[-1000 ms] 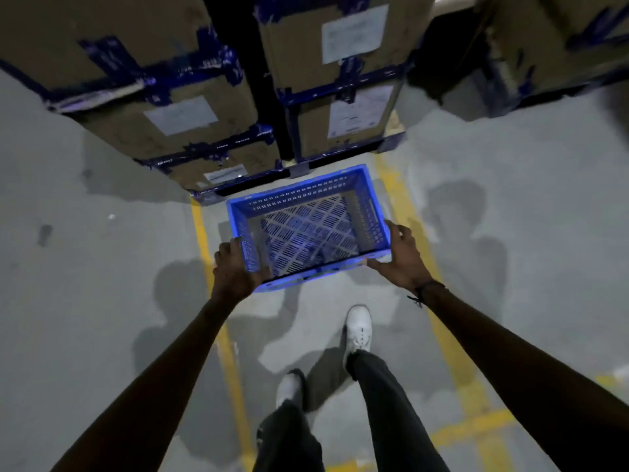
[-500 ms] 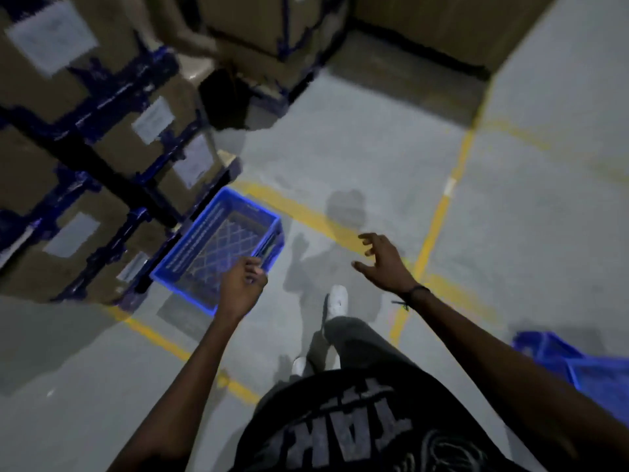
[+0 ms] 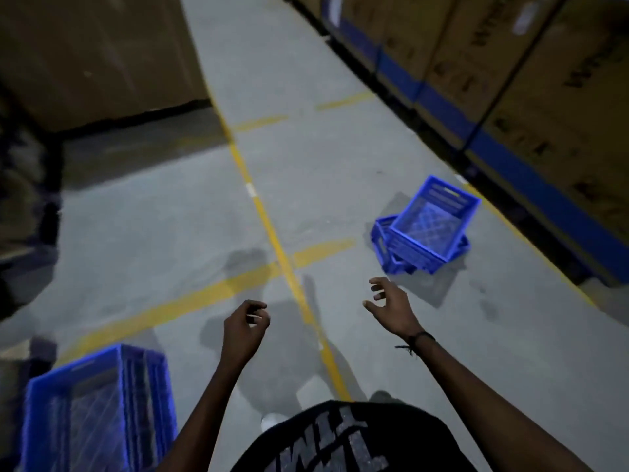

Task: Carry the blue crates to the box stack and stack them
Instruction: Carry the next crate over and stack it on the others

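One blue crate (image 3: 98, 410) stands on the floor at my lower left, beside my left arm. Ahead to the right, a small pile of blue crates (image 3: 425, 229) lies on the floor, the top one sitting askew on the ones beneath. My left hand (image 3: 245, 327) hangs in the air with loosely curled fingers and holds nothing. My right hand (image 3: 388, 304) is raised with fingers spread, empty, a short way in front of the pile.
Stacked cardboard boxes on blue pallets (image 3: 510, 83) line the right side of the aisle. More cardboard boxes (image 3: 92, 56) stand at the left. Yellow floor lines (image 3: 272, 229) cross the grey concrete aisle running ahead.
I let go of the crate by the left box stack and turned right. That crate now sits at my lower left, and the pile of crates has come into view ahead.
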`<state>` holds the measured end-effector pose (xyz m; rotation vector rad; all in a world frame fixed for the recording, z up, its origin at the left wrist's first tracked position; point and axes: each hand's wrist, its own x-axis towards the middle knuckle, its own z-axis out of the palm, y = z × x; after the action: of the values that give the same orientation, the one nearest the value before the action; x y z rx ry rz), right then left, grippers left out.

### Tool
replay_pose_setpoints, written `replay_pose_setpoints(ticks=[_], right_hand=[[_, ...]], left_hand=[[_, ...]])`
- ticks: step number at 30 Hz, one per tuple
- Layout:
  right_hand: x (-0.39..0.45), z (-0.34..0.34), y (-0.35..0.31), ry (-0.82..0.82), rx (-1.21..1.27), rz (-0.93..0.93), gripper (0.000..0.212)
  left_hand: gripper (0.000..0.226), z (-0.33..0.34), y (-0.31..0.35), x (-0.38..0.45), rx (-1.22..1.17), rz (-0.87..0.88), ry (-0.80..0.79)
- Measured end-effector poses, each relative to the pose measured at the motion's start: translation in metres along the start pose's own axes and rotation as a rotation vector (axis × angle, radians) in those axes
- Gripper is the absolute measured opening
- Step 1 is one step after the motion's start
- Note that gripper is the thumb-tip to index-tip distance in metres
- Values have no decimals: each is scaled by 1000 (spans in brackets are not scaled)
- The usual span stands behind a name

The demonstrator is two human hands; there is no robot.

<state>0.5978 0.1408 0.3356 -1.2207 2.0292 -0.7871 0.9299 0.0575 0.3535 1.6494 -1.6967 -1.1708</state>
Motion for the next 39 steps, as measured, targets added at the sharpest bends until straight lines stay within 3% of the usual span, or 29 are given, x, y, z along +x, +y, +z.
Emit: replay_pose_setpoints(ticks=[9,19,27,39], right_hand=[[-52,-162,129,330,140,170,45],[-41,-292,209,399,191,185,45],[68,-371,247,376,154,121,47],[311,-489,295,105,3,39,45]], left_hand=[[14,174,106,16,41,182,-176],[18,325,195,18,-4,205,-212],[16,419,255,70,-22,148,-187],[19,563,307,210,-75,-99,-4]])
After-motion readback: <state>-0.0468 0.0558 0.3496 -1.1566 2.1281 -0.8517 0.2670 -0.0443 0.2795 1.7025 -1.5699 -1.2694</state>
